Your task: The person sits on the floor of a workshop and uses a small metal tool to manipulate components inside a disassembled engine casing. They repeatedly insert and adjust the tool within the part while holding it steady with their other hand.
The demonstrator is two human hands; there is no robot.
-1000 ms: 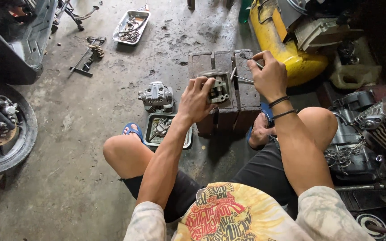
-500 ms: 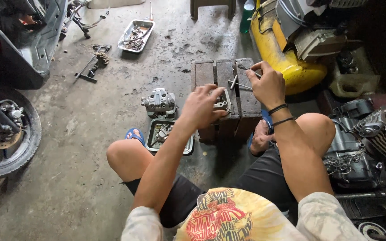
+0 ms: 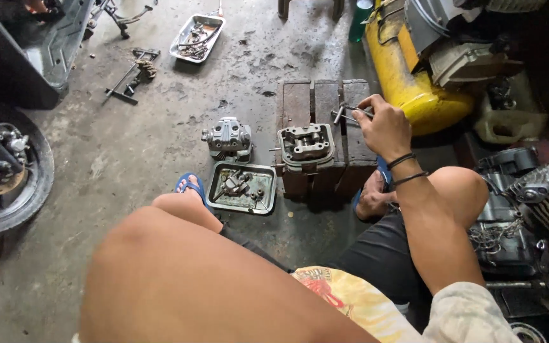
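Gripping a metal tool [image 3: 345, 113] lying crosswise, right hand [image 3: 386, 127] over the wooden block [image 3: 325, 101].

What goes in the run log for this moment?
right hand: holds small metal tool | cylinder head: on wooden block | left hand: unseen

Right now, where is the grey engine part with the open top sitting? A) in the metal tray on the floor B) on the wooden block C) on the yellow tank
B: the engine part rests on the wooden block, beside the right hand holding a small tool.
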